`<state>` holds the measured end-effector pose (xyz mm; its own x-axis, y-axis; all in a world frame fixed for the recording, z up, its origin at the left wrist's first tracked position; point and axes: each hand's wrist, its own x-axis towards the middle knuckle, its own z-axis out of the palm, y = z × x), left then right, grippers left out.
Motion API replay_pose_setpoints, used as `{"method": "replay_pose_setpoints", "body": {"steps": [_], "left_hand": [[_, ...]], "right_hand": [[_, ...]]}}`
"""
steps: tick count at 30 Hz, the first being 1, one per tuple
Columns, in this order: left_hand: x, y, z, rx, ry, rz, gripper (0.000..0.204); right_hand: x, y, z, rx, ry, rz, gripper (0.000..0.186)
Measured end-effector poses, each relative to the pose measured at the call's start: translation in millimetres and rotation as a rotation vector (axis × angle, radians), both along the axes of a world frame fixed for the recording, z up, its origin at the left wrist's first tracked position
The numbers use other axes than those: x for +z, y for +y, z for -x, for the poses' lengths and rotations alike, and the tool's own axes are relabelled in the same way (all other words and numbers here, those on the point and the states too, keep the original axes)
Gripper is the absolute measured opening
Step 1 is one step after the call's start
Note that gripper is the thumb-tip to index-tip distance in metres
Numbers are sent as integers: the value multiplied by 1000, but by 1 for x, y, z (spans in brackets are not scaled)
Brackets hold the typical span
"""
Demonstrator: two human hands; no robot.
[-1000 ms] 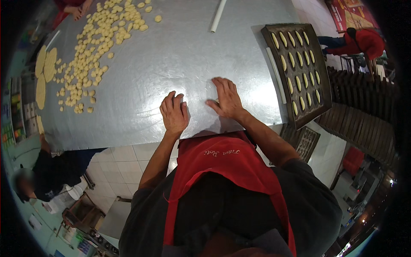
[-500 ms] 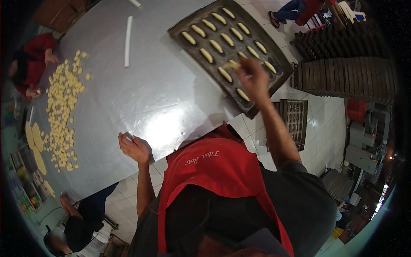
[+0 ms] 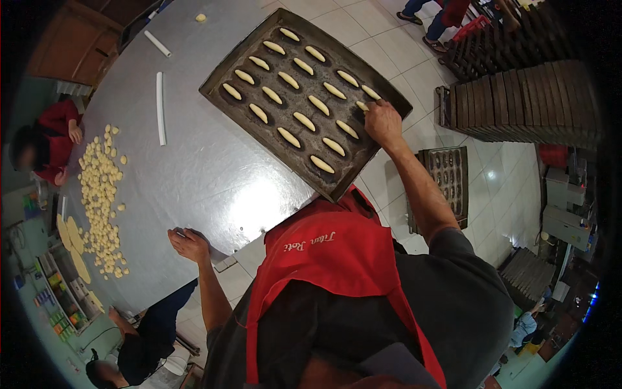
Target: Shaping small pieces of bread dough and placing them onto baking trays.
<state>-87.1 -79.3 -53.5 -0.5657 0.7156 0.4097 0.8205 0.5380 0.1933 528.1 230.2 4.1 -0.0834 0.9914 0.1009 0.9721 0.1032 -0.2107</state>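
Observation:
A dark rectangular baking tray (image 3: 295, 170) lies at the table's right edge, holding rows of slim, pale dough rolls (image 3: 288, 137). My right hand (image 3: 385, 123) reaches over the tray's right side, its fingers closed on a dough roll (image 3: 363, 106) at a spot in the outer row. Another roll (image 3: 370, 92) sits just beyond those fingers. Over the table's near edge, my left hand (image 3: 189, 245) rests with fingers loosely bent and apart, nothing visible in it. Its palm is turned from view.
Many small dough balls (image 3: 98, 201) and flat dough strips (image 3: 79, 262) spread across the metal table (image 3: 188, 175) at left. Two white rods (image 3: 161, 109) lie farther back. Co-workers stand at left. Stacked trays (image 3: 525, 100) and another tray (image 3: 447, 188) are at right.
My right hand has moved down onto the tray's outer row with a dough roll. The view has shifted, so the tray appears farther left. More rolls show in the tray.

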Motion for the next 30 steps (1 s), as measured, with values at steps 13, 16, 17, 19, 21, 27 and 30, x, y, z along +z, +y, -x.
{"method": "replay_pose_setpoints", "body": {"steps": [13, 16, 17, 19, 21, 27, 30], "left_hand": [[3, 2, -1, -68, 1, -27, 47], [1, 1, 0, -61, -16, -12, 49], [-1, 1, 0, -11, -62, 3, 50], [-4, -1, 2, -45, -6, -12, 51], [-8, -1, 4, -60, 13, -23, 51], [-15, 8, 7, 129, -68, 77, 47], [-22, 23, -5, 80, -10, 69, 46]], "right_hand": [[25, 22, -5, -101, 96, -89, 24], [11, 32, -13, -47, -72, -36, 19], [8, 34, -14, -52, -36, -72, 19], [6, 34, -13, -66, 0, -103, 20], [10, 29, -9, -87, -71, 122, 16], [38, -18, -4, -242, 52, -109, 59], [34, -66, -9, -403, 161, -298, 79]]}}
